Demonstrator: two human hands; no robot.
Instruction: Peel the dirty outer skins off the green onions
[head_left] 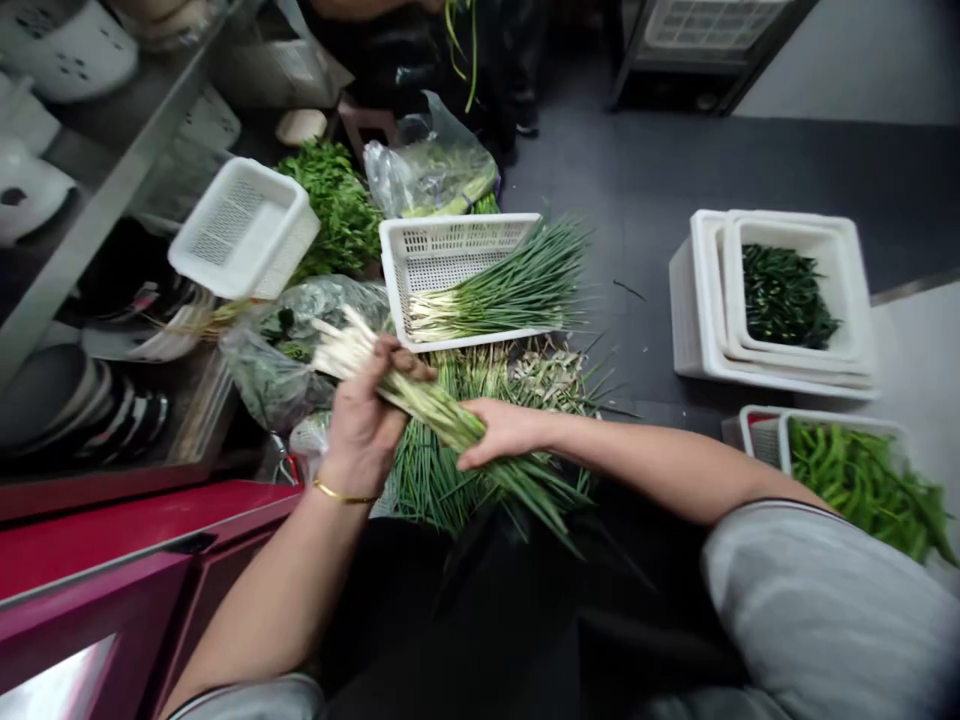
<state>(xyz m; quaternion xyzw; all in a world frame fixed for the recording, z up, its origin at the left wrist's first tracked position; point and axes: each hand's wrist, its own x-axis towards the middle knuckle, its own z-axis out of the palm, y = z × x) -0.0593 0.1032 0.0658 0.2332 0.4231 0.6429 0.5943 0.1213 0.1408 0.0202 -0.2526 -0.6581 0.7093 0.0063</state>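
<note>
Scallion bunch (433,408): in your two hands; long axis ten to four o'clock, white ends toward ten.
Left grip (367,395): curled tight round the pale stalks; nearer the white basket.
Right grip (501,432): pinching the green length, toward four from your left.
White basket (442,238): one o'clock, just beyond; holds loose scallions (491,292), tips overhanging toward two.
Nested tubs (701,310): between two and three; dark green chillies (789,300).
Lower basket (765,438): three; lighter green peppers (855,480).

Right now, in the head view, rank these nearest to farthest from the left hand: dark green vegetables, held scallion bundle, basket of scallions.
From the left hand:
1. Held scallion bundle, in its grip.
2. Basket of scallions, just ahead, slightly right.
3. Dark green vegetables, far right, in a white tub.
</note>
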